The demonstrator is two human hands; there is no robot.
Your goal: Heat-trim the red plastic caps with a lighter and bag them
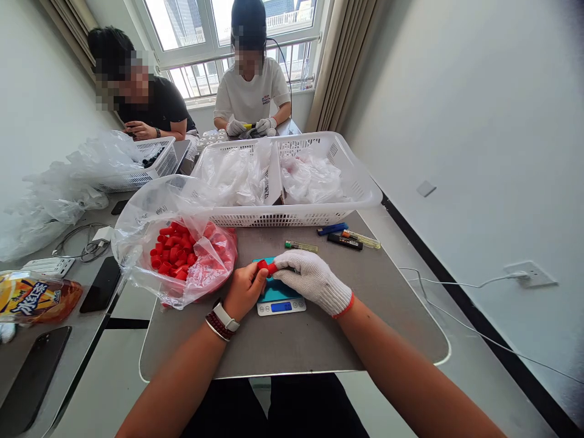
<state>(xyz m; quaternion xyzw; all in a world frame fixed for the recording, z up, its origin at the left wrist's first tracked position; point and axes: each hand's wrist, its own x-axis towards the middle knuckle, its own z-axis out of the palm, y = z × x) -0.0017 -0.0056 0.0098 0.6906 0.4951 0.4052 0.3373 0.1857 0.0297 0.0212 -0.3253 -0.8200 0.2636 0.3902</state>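
A red piece is above the far part of the scale, pinched by the fingers of both the bare left hand and the gloved right hand; I cannot tell whether it is one part or two. Left of the scale sits a bag of red pieces. Beyond the scale, to its right, lie slim tools; farther beyond it, a basket holds plastic bags.

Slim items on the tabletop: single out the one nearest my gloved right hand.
The green-ended item, just beyond the right hand. The blue item, black item and orange-ended item lie grouped farther right.
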